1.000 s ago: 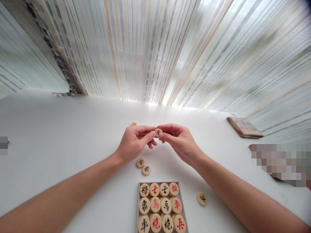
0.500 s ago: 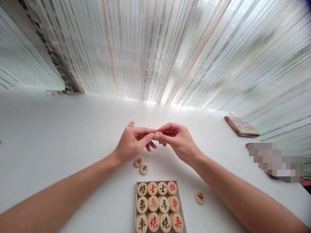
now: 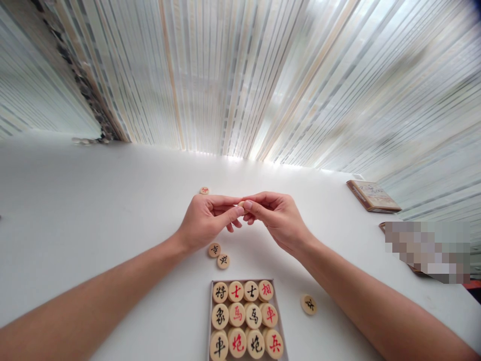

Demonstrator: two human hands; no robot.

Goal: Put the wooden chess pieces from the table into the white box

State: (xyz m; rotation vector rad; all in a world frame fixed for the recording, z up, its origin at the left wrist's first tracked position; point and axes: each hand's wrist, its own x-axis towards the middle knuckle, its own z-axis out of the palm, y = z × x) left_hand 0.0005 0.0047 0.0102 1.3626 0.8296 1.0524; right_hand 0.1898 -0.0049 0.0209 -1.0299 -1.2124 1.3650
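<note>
Above the middle of the table, my left hand (image 3: 208,219) and my right hand (image 3: 276,216) meet at the fingertips. Both pinch one small round Chinese chess piece (image 3: 241,204); its face is mostly hidden by my thumbs. Two pieces with black characters, one piece (image 3: 214,249) touching the other piece (image 3: 223,261), lie below my left hand. Behind that hand sits a red-marked piece (image 3: 204,190). Nearest me stands an open box (image 3: 278,321) with stacked pieces in rows, red and black characters facing up. A lone black-marked piece (image 3: 308,304) rests right of the box.
The white table (image 3: 124,200) reaches back to a striped curtain (image 3: 203,90). At the right edge lies a flat box with a picture lid (image 3: 374,195), and in front of it a blurred-out object (image 3: 428,253).
My right thumb has shifted over the held piece, and the piece has turned slightly between my fingertips. The pieces on the table and in the box have stayed put.
</note>
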